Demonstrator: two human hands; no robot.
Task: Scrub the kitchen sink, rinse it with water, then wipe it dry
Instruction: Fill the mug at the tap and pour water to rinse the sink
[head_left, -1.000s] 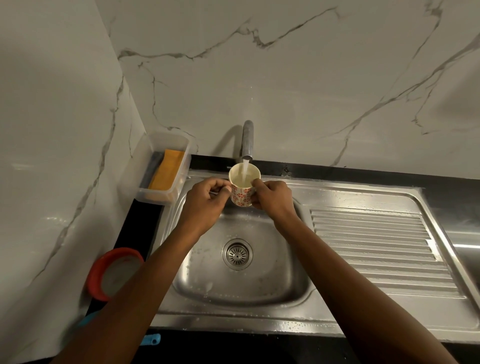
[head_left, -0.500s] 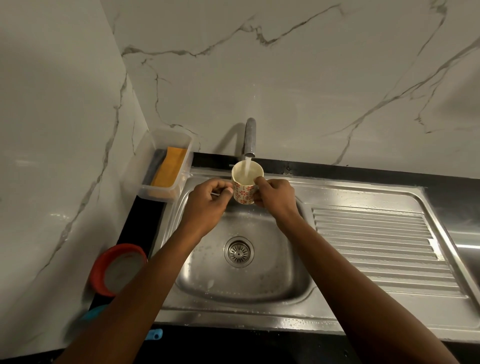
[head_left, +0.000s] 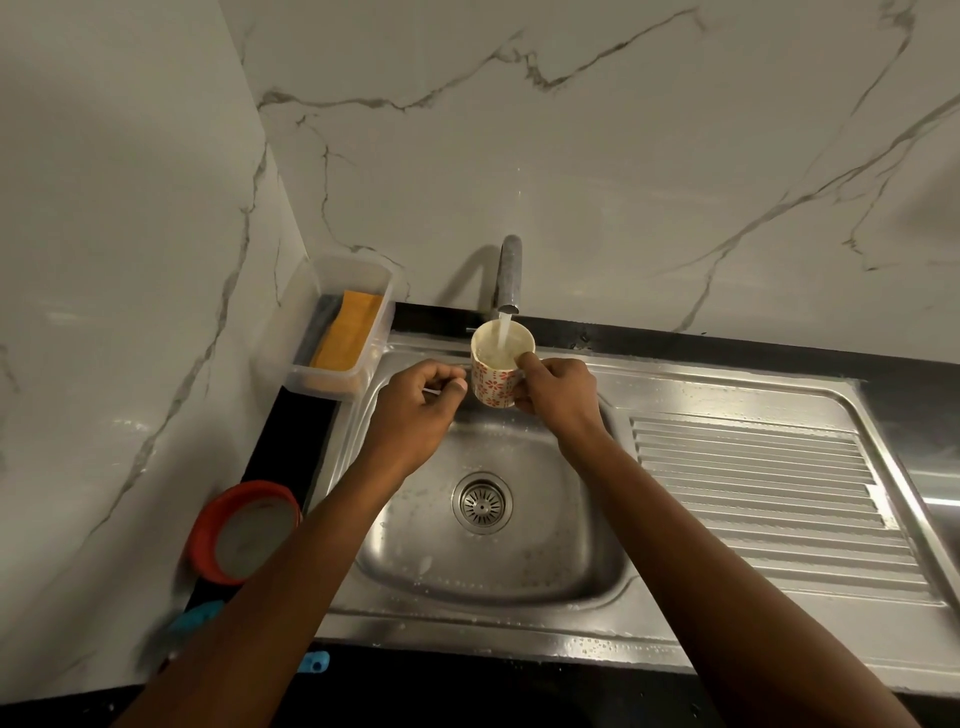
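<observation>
The steel sink (head_left: 519, 571) is wet, with droplets and a round drain (head_left: 482, 503) in its basin. Water runs from the faucet (head_left: 509, 275) into a white mug (head_left: 493, 384) with a red flower pattern. My right hand (head_left: 558, 400) grips the mug by its right side, thumb on the rim, and holds it upright over the back of the basin. My left hand (head_left: 415, 410) is just left of the mug, fingers curled around a thin metal tap lever (head_left: 434, 388) that is mostly hidden.
A clear plastic tub (head_left: 311, 374) holding an orange sponge (head_left: 345, 338) stands at the sink's back left corner. A red-rimmed lid (head_left: 241, 530) and a blue object (head_left: 197, 618) lie on the dark counter at left. The ribbed drainboard (head_left: 753, 493) stretches right.
Both hands and the mug stay under the running faucet. Only the camera view has shifted slightly.
</observation>
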